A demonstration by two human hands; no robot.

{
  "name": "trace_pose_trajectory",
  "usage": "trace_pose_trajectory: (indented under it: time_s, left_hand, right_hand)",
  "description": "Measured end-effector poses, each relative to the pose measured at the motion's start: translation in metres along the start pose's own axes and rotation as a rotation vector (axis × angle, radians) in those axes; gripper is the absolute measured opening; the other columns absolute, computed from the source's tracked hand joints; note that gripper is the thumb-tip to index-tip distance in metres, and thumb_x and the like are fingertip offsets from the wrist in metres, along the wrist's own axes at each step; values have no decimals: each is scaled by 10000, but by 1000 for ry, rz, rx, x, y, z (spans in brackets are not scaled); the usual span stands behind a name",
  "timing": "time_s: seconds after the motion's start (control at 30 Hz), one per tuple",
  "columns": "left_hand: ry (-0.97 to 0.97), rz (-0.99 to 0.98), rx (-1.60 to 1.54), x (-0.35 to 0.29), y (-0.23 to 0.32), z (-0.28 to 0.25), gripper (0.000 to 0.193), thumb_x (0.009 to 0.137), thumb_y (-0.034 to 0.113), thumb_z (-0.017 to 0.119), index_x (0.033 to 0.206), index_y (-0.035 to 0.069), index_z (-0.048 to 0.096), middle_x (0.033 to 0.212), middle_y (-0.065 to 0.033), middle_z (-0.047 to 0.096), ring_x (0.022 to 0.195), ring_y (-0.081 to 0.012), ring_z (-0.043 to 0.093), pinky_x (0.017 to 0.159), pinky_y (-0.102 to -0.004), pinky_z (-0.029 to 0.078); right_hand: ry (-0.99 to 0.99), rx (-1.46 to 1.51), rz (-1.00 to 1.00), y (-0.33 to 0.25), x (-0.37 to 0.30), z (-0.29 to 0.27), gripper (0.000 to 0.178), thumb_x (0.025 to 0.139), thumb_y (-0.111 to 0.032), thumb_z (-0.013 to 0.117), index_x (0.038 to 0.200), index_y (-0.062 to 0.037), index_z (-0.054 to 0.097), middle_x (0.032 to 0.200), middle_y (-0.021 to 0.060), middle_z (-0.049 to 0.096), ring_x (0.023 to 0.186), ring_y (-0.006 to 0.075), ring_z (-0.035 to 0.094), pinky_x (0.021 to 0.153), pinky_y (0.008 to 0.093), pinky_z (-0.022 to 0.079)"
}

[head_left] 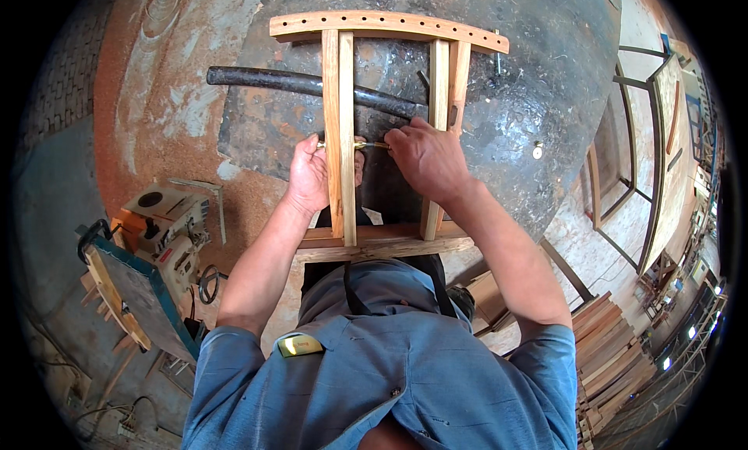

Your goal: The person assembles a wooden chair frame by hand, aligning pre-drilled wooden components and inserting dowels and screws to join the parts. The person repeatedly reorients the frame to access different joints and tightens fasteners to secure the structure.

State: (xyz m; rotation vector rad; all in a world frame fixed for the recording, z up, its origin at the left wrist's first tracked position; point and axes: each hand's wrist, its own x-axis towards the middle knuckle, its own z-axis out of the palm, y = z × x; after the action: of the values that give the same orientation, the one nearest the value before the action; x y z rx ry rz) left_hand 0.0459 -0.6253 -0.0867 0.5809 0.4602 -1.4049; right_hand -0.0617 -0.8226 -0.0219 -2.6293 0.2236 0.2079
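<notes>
A wooden frame has a curved top rail with a row of holes, paired upright slats and a lower rail near my body. My left hand is closed around the left pair of slats, its fingertips showing past their inner side. A brass-coloured bolt pokes out on both sides of this pair, its outer end by my left thumb. Between the two pairs, my right hand pinches a thin metal rod that meets the bolt's inner end. Its gripped end is hidden by my fingers.
The frame lies over a dark, scuffed worktop. A long black bar runs beneath the slats. Small metal hardware sits to the right. A machine stands at lower left; stacked wood strips are at lower right.
</notes>
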Motion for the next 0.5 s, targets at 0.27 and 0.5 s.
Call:
trace_pose_trajectory:
  time_s: [0.27, 0.5]
  left_hand:
    - [-12, -1, 6, 0, 0, 1, 748, 862, 584, 357, 1236, -32, 560, 938, -154, 629, 796, -275, 597, 749, -384, 496]
    - [14, -14, 2, 0, -1, -2, 751, 858, 591, 342, 1233, -17, 571, 930, -141, 632, 789, -271, 594, 749, -386, 494]
  right_hand:
    - [-20, -6, 11, -2, 2, 2, 88, 856, -155, 551, 896, -84, 584, 812, 82, 610, 829, 273, 636, 649, 402, 524]
    - [-39, -30, 29, -6, 6, -1, 75, 851, -134, 511, 886, -90, 561, 833, 82, 631, 840, 268, 649, 655, 392, 540]
